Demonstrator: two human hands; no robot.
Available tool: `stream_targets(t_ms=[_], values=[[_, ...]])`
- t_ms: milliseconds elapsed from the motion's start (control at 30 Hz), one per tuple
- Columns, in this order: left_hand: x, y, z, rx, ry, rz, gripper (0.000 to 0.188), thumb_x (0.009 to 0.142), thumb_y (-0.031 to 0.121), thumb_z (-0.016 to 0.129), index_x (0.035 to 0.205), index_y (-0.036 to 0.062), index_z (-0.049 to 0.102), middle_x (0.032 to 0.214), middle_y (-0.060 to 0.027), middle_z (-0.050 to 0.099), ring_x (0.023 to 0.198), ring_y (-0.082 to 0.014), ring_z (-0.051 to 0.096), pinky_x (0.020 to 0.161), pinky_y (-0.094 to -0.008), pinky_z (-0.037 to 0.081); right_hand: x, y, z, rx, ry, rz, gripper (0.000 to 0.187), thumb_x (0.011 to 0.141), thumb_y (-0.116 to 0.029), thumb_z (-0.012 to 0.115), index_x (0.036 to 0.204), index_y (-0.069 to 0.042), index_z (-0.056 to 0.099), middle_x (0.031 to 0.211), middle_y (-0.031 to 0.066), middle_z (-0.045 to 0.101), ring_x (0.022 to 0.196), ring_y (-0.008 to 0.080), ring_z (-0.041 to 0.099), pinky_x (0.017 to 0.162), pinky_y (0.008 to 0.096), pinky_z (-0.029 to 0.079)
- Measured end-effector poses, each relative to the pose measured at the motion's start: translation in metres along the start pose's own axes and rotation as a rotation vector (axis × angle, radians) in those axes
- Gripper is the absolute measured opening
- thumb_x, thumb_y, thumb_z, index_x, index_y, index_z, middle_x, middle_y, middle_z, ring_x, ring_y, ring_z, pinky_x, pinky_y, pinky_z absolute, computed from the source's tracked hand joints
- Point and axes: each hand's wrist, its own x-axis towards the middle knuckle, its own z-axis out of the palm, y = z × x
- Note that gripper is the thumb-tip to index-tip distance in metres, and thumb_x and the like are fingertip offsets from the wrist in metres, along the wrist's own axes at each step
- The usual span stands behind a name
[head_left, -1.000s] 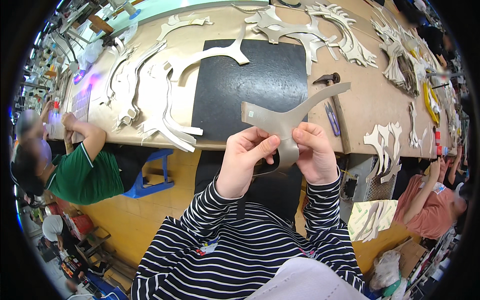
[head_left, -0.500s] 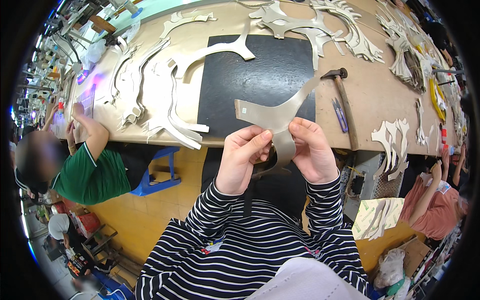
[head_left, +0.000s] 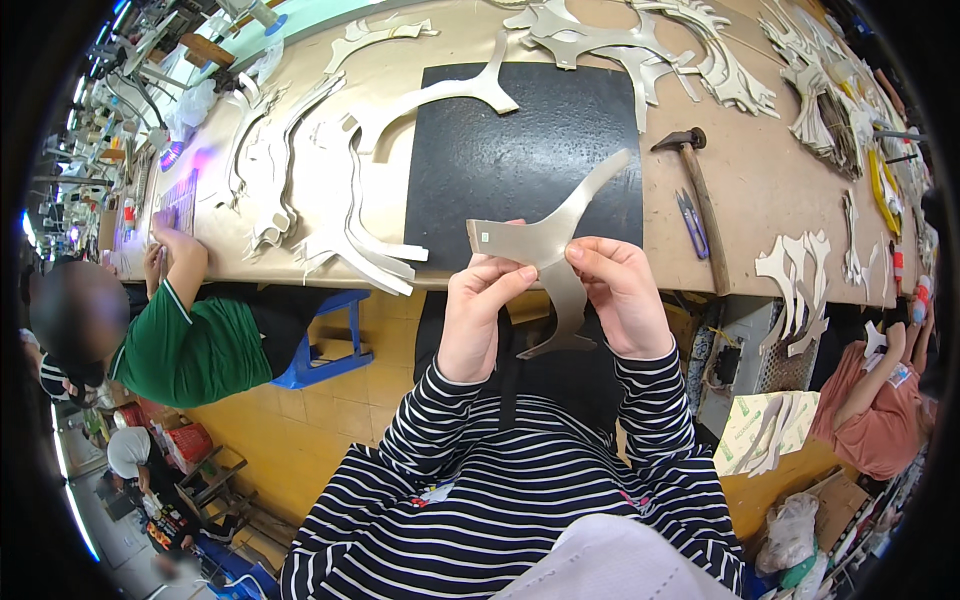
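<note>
Between my hands is a curved, branching shoe upper piece (head_left: 545,243), shiny beige-grey with a small pale sticker near its left end. My left hand (head_left: 478,315) pinches it between thumb and fingers below the stickered arm. My right hand (head_left: 625,290) grips the other side near the middle, thumb on top. One arm of the piece points up over a black board (head_left: 520,150); another curls down toward my lap. The fingers behind the piece are partly hidden. A pale branching piece (head_left: 440,95) lies across the board's upper left.
Right of the board lie a hammer (head_left: 695,190) and blue-handled thread snips (head_left: 692,224). Stacks of white pieces (head_left: 350,225) cover the left of the table, with more pieces (head_left: 590,45) at the back. A co-worker in green (head_left: 195,335) sits left, another in pink (head_left: 872,405) right.
The piece has tilted in my hands, so its lower arm shows more. My left thumb has slid slightly down and left. The whole view has shifted a little.
</note>
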Motion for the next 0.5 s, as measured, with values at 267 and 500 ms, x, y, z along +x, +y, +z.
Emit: stream_targets(t_ms=[267, 500], values=[[-0.0011, -0.0018, 0.001, -0.002, 0.02, -0.035, 0.019, 0.087, 0.006, 0.071, 0.102, -0.0031, 0.076, 0.152, -0.014, 0.044, 0.135, -0.0216, 0.045, 0.111, -0.0388, 0.033, 0.0014, 0.0019, -0.0031, -0.054, 0.036, 0.021, 0.015, 0.092, -0.015, 0.07, 0.095, -0.001, 0.075, 0.077, -0.0023, 0.067, 0.066, 0.003, 0.051, 0.061, 0.0198, 0.038], [-0.0024, -0.0016, 0.0017, -0.039, 0.002, -0.068, 0.019, 0.087, 0.005, 0.071, 0.103, -0.004, 0.076, 0.153, -0.0116, 0.044, 0.129, -0.0192, 0.05, 0.108, -0.0363, 0.037, 0.0, -0.0023, -0.0047, -0.013, 0.014, 0.075, 0.016, 0.093, -0.016, 0.07, 0.097, -0.001, 0.074, 0.078, -0.0022, 0.069, 0.066, 0.0025, 0.054, 0.061, 0.0188, 0.04]])
